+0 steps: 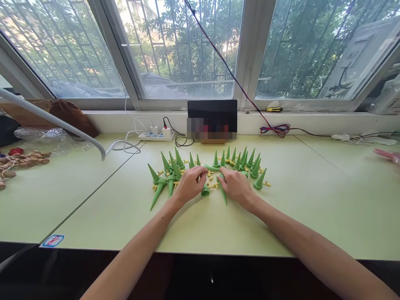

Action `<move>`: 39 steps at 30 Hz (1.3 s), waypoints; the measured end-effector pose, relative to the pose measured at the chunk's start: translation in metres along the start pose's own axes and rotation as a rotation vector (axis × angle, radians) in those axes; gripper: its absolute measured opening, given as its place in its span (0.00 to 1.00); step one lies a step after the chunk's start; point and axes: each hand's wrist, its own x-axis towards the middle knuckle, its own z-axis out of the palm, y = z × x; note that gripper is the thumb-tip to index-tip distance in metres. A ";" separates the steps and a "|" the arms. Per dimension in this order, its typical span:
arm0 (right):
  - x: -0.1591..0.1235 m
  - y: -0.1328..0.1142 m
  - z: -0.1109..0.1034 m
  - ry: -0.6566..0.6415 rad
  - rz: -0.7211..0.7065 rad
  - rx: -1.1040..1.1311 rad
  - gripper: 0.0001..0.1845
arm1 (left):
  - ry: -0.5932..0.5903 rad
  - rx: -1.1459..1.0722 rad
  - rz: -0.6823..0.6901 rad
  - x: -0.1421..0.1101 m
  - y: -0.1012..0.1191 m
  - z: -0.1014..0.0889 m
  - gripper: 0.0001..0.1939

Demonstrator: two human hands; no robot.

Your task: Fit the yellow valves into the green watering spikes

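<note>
Both of my hands meet over a cluster of green plant watering spikes with small yellow valves. My left hand (192, 183) is closed in a pinch, and whatever lies between its fingertips is too small to make out. A green watering spike (213, 168) lies sideways between the hands, its right end at the fingers of my right hand (236, 186), which are closed on it. Below the right fingers another green spike (223, 195) points toward me. Loose yellow valves (211, 176) lie between the hands, and a green cap (205, 191) sits by my left hand.
More spikes stand upright on the right (259, 180) and lean on the left (158, 193) of the pale green table (300, 166). Behind are a dark tablet (212, 114), a power strip (156, 136) and bundled cable (278, 130). Wooden beads (28, 159) and a lamp arm (62, 121) are left.
</note>
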 end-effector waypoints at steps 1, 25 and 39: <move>0.000 -0.001 0.000 -0.020 0.004 -0.021 0.08 | -0.008 0.005 -0.003 0.000 -0.001 0.000 0.10; -0.003 -0.003 0.006 0.023 0.051 0.158 0.09 | -0.092 0.017 -0.024 -0.002 0.008 0.002 0.08; 0.007 -0.005 0.028 0.086 0.018 1.346 0.23 | -0.091 -0.499 -0.253 0.003 0.011 -0.003 0.22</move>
